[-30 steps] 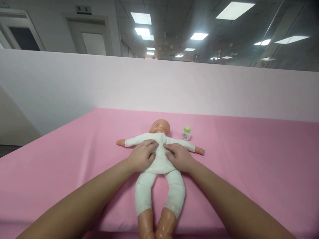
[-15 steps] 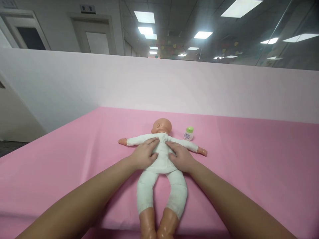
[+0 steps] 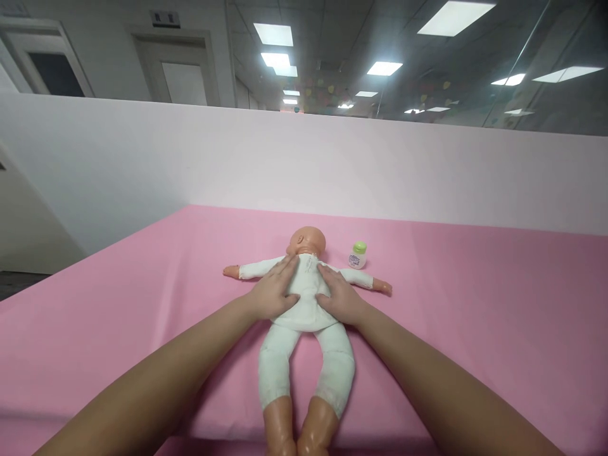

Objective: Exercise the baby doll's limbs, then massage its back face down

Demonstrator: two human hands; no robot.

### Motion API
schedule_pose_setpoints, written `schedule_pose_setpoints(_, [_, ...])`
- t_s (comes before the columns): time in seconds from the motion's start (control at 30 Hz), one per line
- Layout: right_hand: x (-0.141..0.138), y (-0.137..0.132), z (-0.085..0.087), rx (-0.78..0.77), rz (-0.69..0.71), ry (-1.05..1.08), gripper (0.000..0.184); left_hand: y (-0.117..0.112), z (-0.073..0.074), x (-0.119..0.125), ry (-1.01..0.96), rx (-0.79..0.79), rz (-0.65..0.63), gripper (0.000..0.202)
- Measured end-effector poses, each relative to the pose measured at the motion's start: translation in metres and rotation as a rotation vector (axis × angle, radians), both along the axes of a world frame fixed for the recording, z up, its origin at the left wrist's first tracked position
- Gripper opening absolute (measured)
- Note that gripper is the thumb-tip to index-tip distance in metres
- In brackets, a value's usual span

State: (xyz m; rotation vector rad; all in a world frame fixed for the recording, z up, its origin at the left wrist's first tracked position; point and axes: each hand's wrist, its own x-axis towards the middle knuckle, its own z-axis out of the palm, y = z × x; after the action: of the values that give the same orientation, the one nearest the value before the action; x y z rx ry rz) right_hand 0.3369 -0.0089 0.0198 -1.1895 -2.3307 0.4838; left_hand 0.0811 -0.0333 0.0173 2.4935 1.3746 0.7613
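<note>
A baby doll [image 3: 308, 310] with a white cloth body lies stretched out, arms spread, its bald head away from me and turned to the left. My left hand [image 3: 275, 291] rests flat on the left side of its torso, fingers pointing up toward the shoulder and thumb angled inward. On the torso's right side lies my right hand [image 3: 342, 296], its fingers extended toward the upper middle and its thumb apart. Both palms touch the cloth and neither hand grips anything.
A small clear jar with a green lid [image 3: 358, 254] stands beyond the doll's right-hand arm. The pink padded surface [image 3: 475, 304] ends at a low white wall [image 3: 380, 164] at the back. Above it are glass, ceiling lights and a door [image 3: 183, 69].
My left fingers have slid up and outward toward the doll's shoulder and lie closer together. My right hand has shifted slightly, fingers a little higher. The doll and jar stay in place.
</note>
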Motion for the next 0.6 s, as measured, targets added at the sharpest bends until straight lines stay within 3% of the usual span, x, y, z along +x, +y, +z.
schedule_pose_setpoints(0.1, [0.002, 0.003, 0.004, -0.092, 0.02, 0.006, 0.081, 0.005, 0.0, -0.002, -0.059, -0.132, 0.0, 0.088])
schedule_pose_setpoints(0.17, [0.004, 0.003, 0.005, -0.082, 0.01, 0.066, 0.076, 0.004, 0.003, -0.003, -0.133, -0.111, 0.047, 0.082])
schedule_pose_setpoints(0.33, [0.011, -0.001, 0.007, 0.111, -0.144, 0.174, 0.051, -0.008, 0.02, -0.01, -0.275, 0.052, 0.358, 0.039])
schedule_pose_setpoints(0.43, [0.014, -0.002, 0.009, 0.107, -0.263, 0.164, 0.055, -0.012, 0.023, -0.019, -0.232, -0.056, 0.497, 0.048])
schedule_pose_setpoints(0.6, [0.011, -0.001, 0.002, -0.053, -0.262, 0.093, 0.074, -0.007, 0.012, -0.015, -0.35, -0.266, 0.353, 0.059])
